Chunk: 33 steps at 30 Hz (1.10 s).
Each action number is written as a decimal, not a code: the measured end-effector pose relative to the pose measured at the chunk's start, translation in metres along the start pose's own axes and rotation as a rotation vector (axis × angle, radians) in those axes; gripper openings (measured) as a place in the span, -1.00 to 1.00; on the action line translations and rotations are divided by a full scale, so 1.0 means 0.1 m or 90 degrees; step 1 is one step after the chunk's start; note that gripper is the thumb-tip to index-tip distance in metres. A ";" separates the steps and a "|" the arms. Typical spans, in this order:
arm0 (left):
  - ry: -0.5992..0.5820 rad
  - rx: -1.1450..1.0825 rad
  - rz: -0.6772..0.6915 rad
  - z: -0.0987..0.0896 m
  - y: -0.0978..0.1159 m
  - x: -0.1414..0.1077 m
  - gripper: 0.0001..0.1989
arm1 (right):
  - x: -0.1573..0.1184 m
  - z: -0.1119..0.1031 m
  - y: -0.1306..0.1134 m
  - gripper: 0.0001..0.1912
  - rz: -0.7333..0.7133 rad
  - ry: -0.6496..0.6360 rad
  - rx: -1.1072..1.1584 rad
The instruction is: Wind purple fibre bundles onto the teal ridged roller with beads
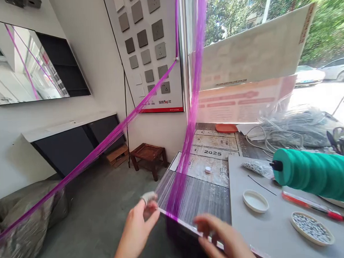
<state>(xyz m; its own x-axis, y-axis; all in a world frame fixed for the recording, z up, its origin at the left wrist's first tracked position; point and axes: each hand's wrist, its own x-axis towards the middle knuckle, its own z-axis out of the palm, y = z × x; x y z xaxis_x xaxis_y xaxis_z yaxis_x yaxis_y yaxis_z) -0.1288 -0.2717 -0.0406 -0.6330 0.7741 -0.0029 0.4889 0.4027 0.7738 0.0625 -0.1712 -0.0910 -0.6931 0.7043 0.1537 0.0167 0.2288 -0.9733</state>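
A bundle of fine purple threads (187, 151) hangs down past the window, lies over the table's near edge and drops below it. My left hand (137, 221) is just left of the bundle, fingers curled and thumb close to the fingertips. A pale wrap covers one of its fingers. Whatever those fingertips pinch, if anything, is too small to make out. To the right of the threads, at the table edge, is my right hand (222, 235), blurred, its thumb and forefinger apart with nothing visible between them.
A second purple strand (115, 133) slants from a wall hook down to the left. On the grey board (245, 236) lie a dish of beads (311, 227), a pale lid (255, 201) and a red pen (312, 204). A green thread spool (313, 174) juts in. A wooden stool (148, 153) stands behind.
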 end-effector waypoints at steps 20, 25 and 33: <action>-0.214 -0.559 -0.020 0.50 0.38 0.47 -0.28 | 0.87 0.02 -0.07 -0.61 0.169 0.054 0.391; -0.207 -0.520 -0.019 0.52 0.38 0.46 -0.34 | 0.87 0.02 -0.05 -0.59 0.189 0.071 0.416; -0.187 -0.521 -0.031 0.51 0.40 0.48 -0.34 | 0.84 0.02 -0.04 -0.75 0.180 0.092 0.440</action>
<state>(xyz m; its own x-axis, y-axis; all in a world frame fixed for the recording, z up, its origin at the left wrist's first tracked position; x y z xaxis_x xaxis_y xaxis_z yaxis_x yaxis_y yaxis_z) -0.1087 -0.1936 -0.0419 -0.4057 0.9055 -0.1240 -0.1913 0.0485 0.9803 0.0033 -0.1141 -0.0748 -0.6276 0.7653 -0.1434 -0.3081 -0.4132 -0.8569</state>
